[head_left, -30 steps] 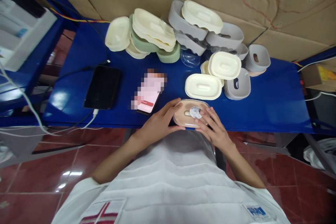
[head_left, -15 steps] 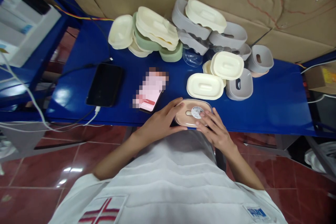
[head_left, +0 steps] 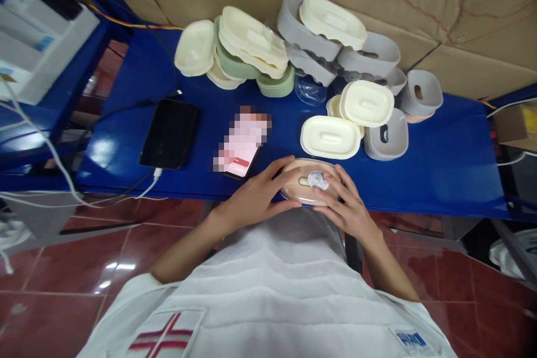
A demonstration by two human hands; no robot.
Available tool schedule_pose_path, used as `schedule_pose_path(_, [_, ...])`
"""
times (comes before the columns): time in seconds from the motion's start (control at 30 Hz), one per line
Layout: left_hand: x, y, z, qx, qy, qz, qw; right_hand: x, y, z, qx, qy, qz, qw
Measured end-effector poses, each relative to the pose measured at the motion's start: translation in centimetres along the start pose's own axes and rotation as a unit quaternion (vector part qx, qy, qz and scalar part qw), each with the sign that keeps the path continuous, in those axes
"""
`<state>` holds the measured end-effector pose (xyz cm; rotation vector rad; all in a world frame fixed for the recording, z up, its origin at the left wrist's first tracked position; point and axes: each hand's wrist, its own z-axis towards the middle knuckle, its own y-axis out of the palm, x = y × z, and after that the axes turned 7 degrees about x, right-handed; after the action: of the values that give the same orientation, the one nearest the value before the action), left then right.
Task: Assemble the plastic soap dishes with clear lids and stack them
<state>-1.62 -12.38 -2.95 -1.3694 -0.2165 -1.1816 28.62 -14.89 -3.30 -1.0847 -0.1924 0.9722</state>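
A pinkish-beige oval container (head_left: 293,185) with a clear cover lies at the table's front edge, close to my body. On its top is a round white printed sticker (head_left: 318,180), beside a small slot. My left hand (head_left: 268,190) grips the container's left end, thumb and fingers on opposite sides. My right hand (head_left: 346,204) is on the right end, its fingers curved over the top and touching near the sticker. Just beyond it lies a cream oval lid (head_left: 330,137).
Cream lids, green and grey containers (head_left: 388,137) and clear plastic pieces are piled along the back of the blue table (head_left: 453,168). A phone (head_left: 241,145) with a lit screen lies left of my hands. Farther left is a black device (head_left: 168,134) with a white cable.
My right hand's fingers have shifted slightly on the container's top, around the sticker. My left hand keeps its hold. The whole view has moved a little.
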Motion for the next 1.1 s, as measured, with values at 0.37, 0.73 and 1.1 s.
schedule_pose_path(0.37, [-0.2,0.1,-0.1,0.015,0.045,0.083,0.995,-1.3,-1.1,1.0,0.003,-0.020,-0.022,1.000])
schedule_pose_path(0.73, [-0.2,0.3,-0.1,0.067,0.131,0.177,0.973,-0.4,-0.4,0.6,0.033,-0.058,-0.029,0.997])
schedule_pose_path(1.1, [-0.1,0.1,0.1,0.029,0.083,0.125,0.988,0.3,0.2,0.1,0.002,0.038,0.032,0.999])
